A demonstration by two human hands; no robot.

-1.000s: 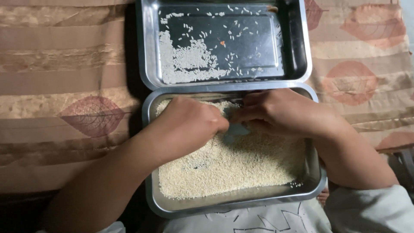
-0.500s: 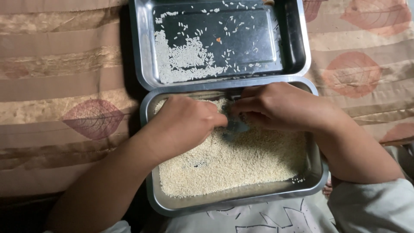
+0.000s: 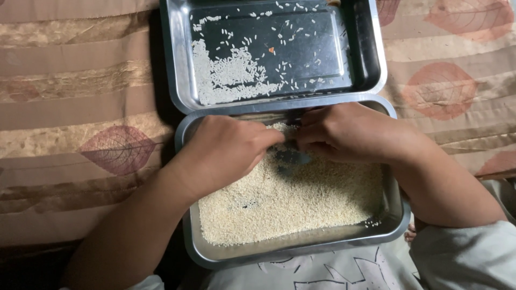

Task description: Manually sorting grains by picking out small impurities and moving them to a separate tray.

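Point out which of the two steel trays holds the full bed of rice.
The near tray, under both hands; the far tray holds only a thin patch and scattered grains.

Both hands meet palm down, their fingertips almost touching. The left hand (image 3: 228, 150) comes in from the lower left on a bare forearm, its fingers curled and pointing right. The right hand (image 3: 349, 131) reaches in from the lower right, fingers bent and pointing left, with a pale sleeve at the elbow.
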